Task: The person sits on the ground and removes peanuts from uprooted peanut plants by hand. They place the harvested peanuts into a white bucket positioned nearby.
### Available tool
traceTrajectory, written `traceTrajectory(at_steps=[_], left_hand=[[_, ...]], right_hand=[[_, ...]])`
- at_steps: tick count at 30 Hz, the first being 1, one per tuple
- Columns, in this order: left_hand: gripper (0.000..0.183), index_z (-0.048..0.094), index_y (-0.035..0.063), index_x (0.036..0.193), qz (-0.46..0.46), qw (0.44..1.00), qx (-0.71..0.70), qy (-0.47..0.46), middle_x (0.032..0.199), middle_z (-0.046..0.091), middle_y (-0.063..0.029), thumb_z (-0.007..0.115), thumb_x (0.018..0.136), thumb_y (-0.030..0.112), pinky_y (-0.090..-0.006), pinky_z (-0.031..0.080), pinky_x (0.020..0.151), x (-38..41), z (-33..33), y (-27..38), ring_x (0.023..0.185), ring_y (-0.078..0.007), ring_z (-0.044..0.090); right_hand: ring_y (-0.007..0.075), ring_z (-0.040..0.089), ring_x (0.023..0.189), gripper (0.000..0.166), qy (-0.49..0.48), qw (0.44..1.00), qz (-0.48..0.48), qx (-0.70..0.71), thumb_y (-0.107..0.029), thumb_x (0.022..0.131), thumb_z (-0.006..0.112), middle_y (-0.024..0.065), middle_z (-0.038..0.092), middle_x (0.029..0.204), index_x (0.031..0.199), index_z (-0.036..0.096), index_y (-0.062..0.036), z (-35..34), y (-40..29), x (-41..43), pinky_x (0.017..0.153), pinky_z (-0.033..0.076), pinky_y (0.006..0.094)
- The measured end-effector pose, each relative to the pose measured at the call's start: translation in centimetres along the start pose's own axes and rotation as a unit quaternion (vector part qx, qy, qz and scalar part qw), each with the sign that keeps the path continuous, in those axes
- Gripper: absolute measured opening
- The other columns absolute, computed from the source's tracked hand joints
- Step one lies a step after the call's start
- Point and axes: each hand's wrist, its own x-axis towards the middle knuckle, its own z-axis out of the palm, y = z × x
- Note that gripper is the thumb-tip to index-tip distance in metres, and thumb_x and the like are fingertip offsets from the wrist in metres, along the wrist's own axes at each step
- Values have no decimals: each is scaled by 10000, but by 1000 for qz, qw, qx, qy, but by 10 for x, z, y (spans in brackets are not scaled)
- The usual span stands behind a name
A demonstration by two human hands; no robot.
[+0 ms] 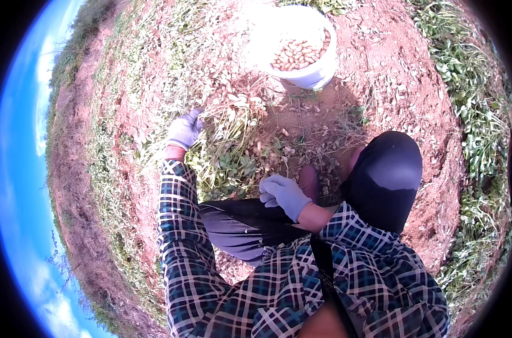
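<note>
My left hand (185,129), in a pale knit glove, is closed at the left side of a bunch of uprooted peanut plants (228,139). Thin stems and roots run right from its fingertips. Pale peanut pods (241,100) cluster on the upper part of the bunch, with green leaves lower down. My right hand (285,196), gloved alike, hovers above my bent left leg with its fingers curled. Whether anything small sits inside those fingers is hidden. Beyond the plants stands a white bucket (309,80) with many peanuts (298,55) in it, its far side washed out by glare.
Reddish soil (391,84) littered with dry leaves surrounds me. A row of green plants (478,122) runs along the right. My dark shoe (310,181) and right knee (387,169) are close to the work. Dry brush (76,177) borders the field at left.
</note>
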Motion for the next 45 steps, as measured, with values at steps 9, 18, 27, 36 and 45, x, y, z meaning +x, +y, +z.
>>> traceTrajectory(at_steps=[9, 18, 27, 36, 45], left_hand=[[291, 653, 52, 1038, -9, 988, -59, 144, 685, 647, -79, 631, 871, 289, -317, 480, 567, -102, -102, 48, 599, -198, 621], [178, 591, 29, 1047, -261, 797, -545, -7, 657, 562, 15, 549, 892, 105, -198, 427, 497, -187, -58, 164, 533, -66, 516], [467, 450, -3, 1320, -224, 789, -551, -155, 770, 635, -138, 549, 884, 133, -303, 508, 615, -260, 101, 264, 645, -201, 644], [406, 576, 37, 1143, -29, 985, -124, 120, 810, 684, -125, 677, 835, 281, -334, 532, 630, -138, -8, 207, 721, -260, 684], [541, 613, 55, 1070, 68, 985, -101, -118, 885, 653, -206, 419, 928, 540, -437, 488, 782, -82, 77, 107, 875, -394, 622]], right_hand=[[148, 626, 782, 185, 3, 1000, 5, -29, -234, 922, 567, 31, 615, 907, 999, 606, -71, -5, 0, 4, 663, 522, 277], [151, 626, 761, 225, -21, 999, -42, -26, -240, 932, 546, 34, 606, 914, 1063, 573, -59, -17, -1, 10, 656, 525, 285], [184, 553, 545, 254, 146, 975, 27, 163, -333, 894, 584, 52, 563, 692, 897, 557, -80, -48, 19, 29, 450, 475, 323], [197, 565, 547, 318, 222, 971, -42, -71, -164, 722, 725, 107, 611, 727, 889, 532, 25, -91, 26, 73, 463, 432, 314], [167, 548, 469, 131, 118, 989, -88, -20, -100, 791, 654, 75, 587, 653, 832, 567, -12, -68, 21, 51, 398, 422, 291]])
